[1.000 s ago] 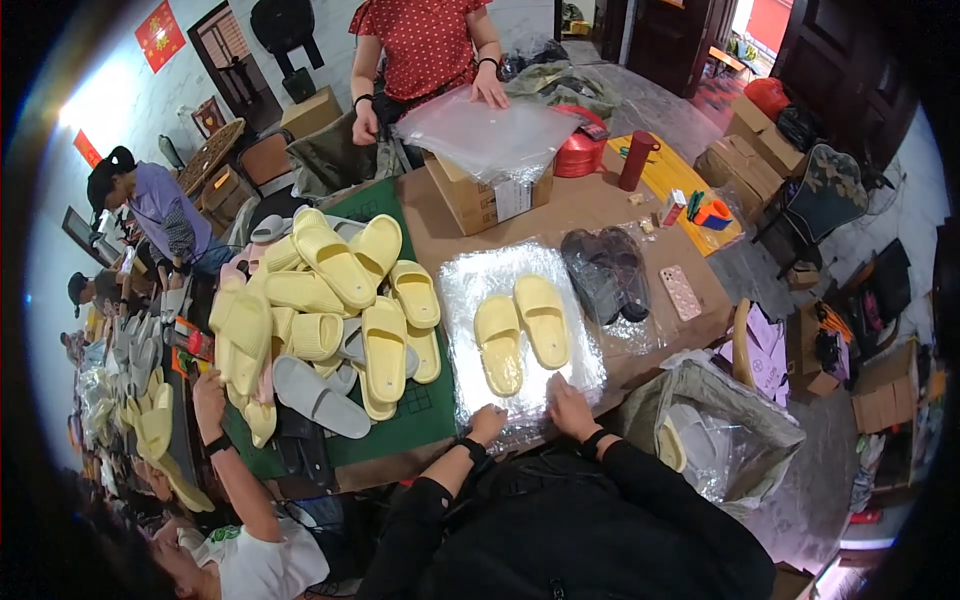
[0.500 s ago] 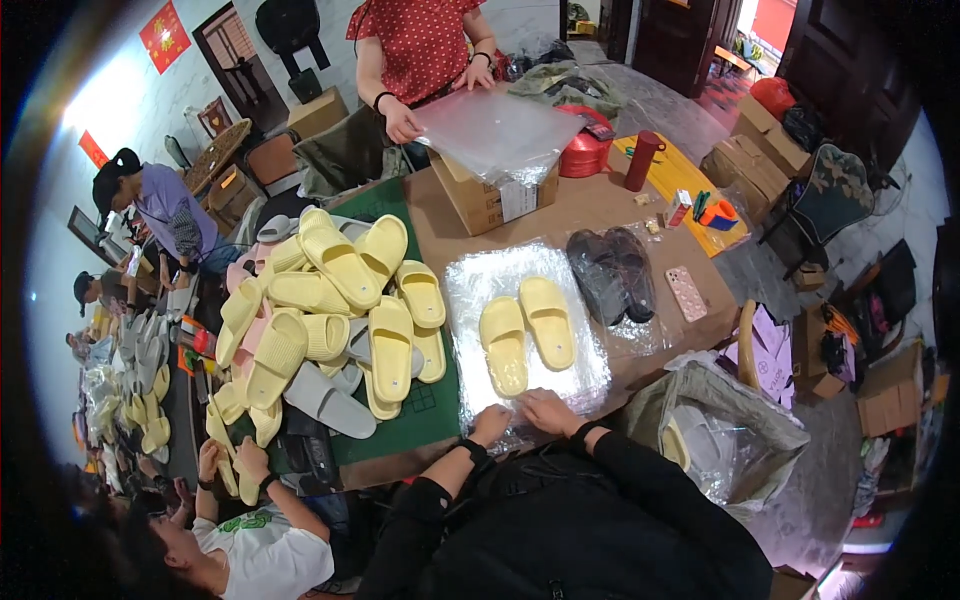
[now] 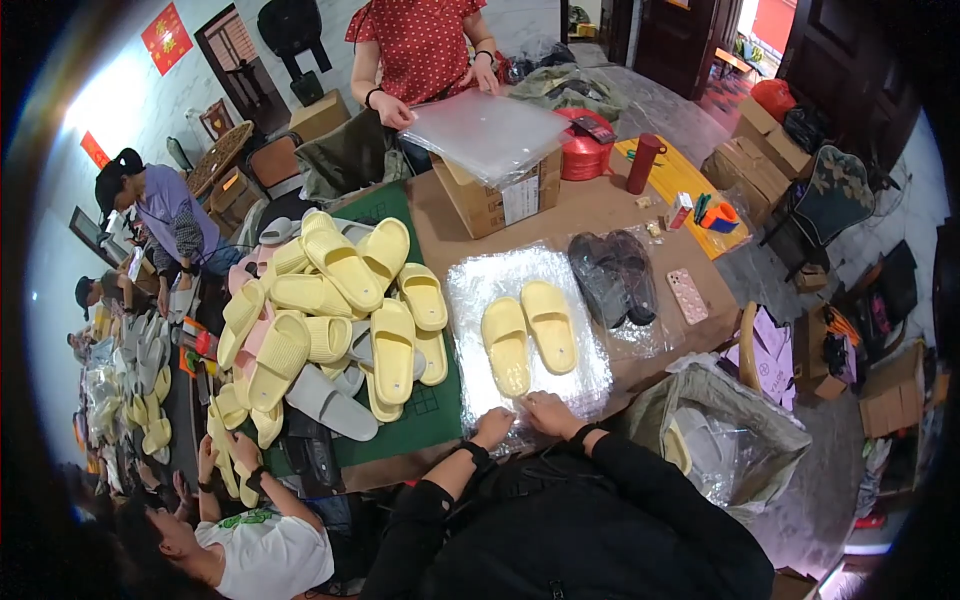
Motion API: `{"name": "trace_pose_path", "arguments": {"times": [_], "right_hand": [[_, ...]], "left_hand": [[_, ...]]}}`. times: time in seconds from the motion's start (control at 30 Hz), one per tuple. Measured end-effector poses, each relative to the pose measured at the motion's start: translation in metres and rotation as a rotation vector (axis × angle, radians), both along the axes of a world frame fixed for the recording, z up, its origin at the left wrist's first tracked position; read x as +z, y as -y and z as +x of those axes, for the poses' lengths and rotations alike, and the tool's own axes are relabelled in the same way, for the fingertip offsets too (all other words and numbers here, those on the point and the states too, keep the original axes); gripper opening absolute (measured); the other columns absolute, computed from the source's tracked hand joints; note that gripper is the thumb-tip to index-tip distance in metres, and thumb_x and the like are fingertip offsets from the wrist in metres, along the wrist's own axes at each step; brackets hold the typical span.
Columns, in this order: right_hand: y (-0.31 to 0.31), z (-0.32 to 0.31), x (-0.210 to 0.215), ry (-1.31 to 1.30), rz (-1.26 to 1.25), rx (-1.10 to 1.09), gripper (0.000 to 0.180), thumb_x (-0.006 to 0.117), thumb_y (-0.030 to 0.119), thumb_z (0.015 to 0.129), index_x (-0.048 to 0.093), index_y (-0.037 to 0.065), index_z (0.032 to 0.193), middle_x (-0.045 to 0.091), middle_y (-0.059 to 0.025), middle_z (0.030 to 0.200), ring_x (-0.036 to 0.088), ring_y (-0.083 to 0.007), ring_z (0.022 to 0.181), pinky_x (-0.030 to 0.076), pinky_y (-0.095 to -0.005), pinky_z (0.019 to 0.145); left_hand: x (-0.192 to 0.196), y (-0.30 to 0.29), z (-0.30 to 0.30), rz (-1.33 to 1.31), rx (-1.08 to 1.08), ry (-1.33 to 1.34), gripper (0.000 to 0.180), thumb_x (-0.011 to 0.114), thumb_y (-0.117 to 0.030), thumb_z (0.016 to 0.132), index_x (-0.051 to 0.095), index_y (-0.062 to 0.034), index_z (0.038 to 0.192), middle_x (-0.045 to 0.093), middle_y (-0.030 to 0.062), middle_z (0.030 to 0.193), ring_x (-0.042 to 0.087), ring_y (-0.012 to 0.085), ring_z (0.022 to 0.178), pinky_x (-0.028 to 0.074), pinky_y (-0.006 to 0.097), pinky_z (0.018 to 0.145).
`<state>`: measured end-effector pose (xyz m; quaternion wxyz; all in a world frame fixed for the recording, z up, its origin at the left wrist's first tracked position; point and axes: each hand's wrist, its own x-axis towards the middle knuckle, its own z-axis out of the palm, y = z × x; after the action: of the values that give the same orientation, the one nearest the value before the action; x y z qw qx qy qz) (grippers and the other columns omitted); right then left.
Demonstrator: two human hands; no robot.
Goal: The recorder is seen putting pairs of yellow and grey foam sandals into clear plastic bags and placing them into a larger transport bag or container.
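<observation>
A pair of pale yellow slippers (image 3: 528, 335) lies side by side on a clear plastic bag (image 3: 570, 280) spread flat on the brown table. My left hand (image 3: 493, 427) and my right hand (image 3: 548, 413) sit close together at the bag's near edge, fingers pinching the plastic just below the slippers' heels. Both forearms wear black sleeves.
A heap of yellow, pink and grey slippers (image 3: 330, 310) lies on a green mat to the left. A bagged dark pair (image 3: 615, 275) and a pink phone (image 3: 686, 295) lie to the right. A person in red handles plastic sheets on a cardboard box (image 3: 490, 200). A plastic-lined bin (image 3: 730, 430) stands right.
My right hand has moved left along the bag's near edge to meet my left hand. The person in red shifted the plastic sheets on the box.
</observation>
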<state>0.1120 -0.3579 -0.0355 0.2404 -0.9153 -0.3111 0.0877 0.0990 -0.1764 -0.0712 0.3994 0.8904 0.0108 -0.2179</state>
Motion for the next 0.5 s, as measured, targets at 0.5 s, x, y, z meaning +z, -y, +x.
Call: {"name": "trace_pose_path", "arguments": {"times": [0.5], "right_hand": [[0.012,0.008,0.007,0.047,-0.009,-0.278,0.036,0.055,0.019,0.070,0.054,0.004,0.103,0.055,-0.0160,0.081,0.053,-0.0339,0.079,0.044,-0.0428,0.066]], "left_hand": [[0.007,0.001,-0.002,-0.104,0.007,-0.008,0.030,0.056,-0.029,0.078,0.063,0.0000,0.080,0.063,0.0178,0.076,0.061,0.0298,0.073,0.047,0.038,0.068]]}}
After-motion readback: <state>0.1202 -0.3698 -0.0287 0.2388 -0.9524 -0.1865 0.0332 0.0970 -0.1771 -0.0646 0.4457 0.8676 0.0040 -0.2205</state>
